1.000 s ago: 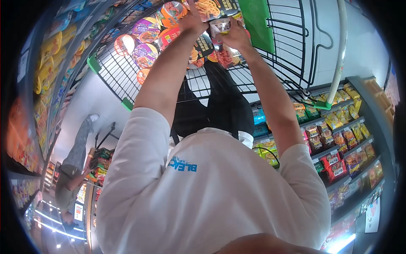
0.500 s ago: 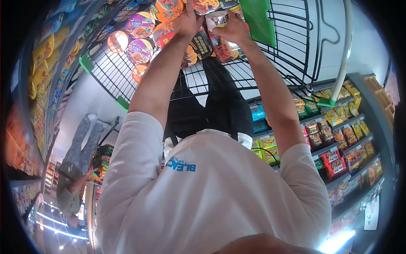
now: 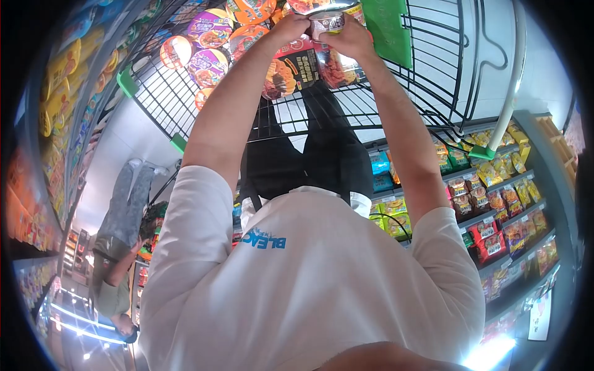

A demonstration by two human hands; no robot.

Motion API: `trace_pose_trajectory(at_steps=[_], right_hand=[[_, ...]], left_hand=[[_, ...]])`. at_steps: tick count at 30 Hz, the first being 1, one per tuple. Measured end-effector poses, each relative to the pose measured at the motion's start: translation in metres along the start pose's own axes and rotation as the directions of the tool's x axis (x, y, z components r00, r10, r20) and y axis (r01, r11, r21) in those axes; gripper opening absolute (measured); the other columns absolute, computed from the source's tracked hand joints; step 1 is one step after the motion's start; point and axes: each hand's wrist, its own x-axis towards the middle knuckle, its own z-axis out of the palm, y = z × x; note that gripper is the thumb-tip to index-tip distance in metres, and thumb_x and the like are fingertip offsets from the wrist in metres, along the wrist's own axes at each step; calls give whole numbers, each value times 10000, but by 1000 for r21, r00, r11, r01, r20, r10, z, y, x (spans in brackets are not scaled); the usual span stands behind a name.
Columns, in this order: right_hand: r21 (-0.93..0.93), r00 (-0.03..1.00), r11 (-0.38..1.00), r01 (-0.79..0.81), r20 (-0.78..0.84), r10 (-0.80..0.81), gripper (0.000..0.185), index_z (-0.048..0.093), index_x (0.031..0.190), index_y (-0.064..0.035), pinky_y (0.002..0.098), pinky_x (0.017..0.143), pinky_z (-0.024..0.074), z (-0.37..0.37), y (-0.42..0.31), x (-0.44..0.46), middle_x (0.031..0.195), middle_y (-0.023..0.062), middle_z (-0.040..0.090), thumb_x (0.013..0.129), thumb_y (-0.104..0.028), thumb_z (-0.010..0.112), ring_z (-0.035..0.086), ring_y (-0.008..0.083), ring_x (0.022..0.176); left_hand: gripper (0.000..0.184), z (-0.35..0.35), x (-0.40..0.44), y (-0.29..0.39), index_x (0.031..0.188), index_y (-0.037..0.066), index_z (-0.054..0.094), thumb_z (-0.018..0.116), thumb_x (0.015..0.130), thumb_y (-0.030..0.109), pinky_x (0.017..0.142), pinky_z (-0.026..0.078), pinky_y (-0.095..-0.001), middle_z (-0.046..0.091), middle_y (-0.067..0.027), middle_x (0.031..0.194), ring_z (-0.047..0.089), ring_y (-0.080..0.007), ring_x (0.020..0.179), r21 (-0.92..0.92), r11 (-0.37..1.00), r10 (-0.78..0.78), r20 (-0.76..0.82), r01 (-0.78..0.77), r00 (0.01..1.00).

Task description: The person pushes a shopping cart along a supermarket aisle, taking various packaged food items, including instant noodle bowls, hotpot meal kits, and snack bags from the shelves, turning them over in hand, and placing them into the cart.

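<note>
Near the top of the view, my right hand (image 3: 351, 38) is wrapped round a small round tub (image 3: 327, 23) with a pale, dark-lettered label. My left hand (image 3: 292, 29) is closed against the tub's other side, its fingertips partly hidden. The tub is held over a shopping cart basket (image 3: 179, 113) of black wire. Below my hands lie a black box with a food picture (image 3: 294, 73) and a red package (image 3: 337, 68). Purple-lidded noodle bowls (image 3: 208, 67) and orange noodle bowls (image 3: 250, 11) sit to the left.
A green panel (image 3: 387, 31) borders the basket on the right, near a white cart bar (image 3: 510, 93). Shelves of snack bags (image 3: 482, 204) stand on the right, and more packed shelves (image 3: 59, 93) on the left. Another person (image 3: 114, 260) stands at the lower left.
My left hand has come in from the packages on the left and closed on the tub beside my right hand. The view has shifted slightly.
</note>
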Motion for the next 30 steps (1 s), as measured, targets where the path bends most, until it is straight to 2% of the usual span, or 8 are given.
trace_pose_trajectory(at_steps=[2,3,7,14,20,22,26,30], right_hand=[[3,1000,1000,4,18,-4,825,521,1254,34,374,955,483,0,1,4,1156,234,642,637,-461,756,626,330,1093],[-14,999,999,32,33,-32,818,525,1251,34,380,958,481,-2,1,6,1167,233,638,646,-467,753,625,332,1097],[-86,993,996,6,115,4,795,542,1241,23,385,968,473,-8,-4,10,1179,229,635,667,-490,744,617,332,1112],[-56,974,991,124,198,-110,793,551,1252,-3,386,969,468,-14,-8,11,1186,220,632,667,-506,735,605,330,1134],[-119,986,992,52,163,-33,796,516,1304,-41,384,984,460,-8,7,9,1256,215,588,706,-524,721,596,329,1143],[-145,974,963,226,30,-224,786,486,1330,-47,392,984,460,2,20,9,1259,224,578,746,-514,729,592,316,1148],[-27,949,950,312,-39,-313,708,532,1293,-65,395,963,471,2,26,3,1222,190,608,768,-488,746,609,297,1123],[167,950,972,167,235,-204,600,621,1219,-112,353,889,499,-31,6,11,1133,106,674,749,-451,777,646,236,1038]], left_hand=[[444,-1,4,-1,1211,99,649,497,911,389,936,447,-343,700,-83,1098,650,-224,998,-548,820,-104,145,167,984],[522,-24,-28,41,1232,58,630,505,920,457,975,413,-322,687,-71,1129,635,-190,1025,-422,881,-157,164,213,974],[578,-29,-38,59,1226,40,630,541,902,510,955,434,-318,679,-100,1130,630,-186,1040,-411,885,-135,225,220,965],[624,-25,-42,57,1272,37,599,625,868,512,942,464,-299,657,-106,1156,625,-177,1068,-587,788,-60,229,187,972],[578,-14,-40,50,1301,65,579,656,874,448,959,465,-294,656,-97,1178,625,-179,1083,-437,897,2,135,57,991],[558,-13,-42,46,1300,84,583,656,877,441,958,466,-297,660,-93,1177,626,-180,1084,-404,915,64,132,-6,989],[544,-10,-43,43,1295,116,590,665,877,456,938,482,-306,680,-83,1137,630,-185,1081,-311,942,156,80,-124,984],[592,-7,-58,54,1291,101,591,644,877,521,920,502,-331,616,-113,1179,625,-214,1094,-287,947,143,-16,-142,990]])
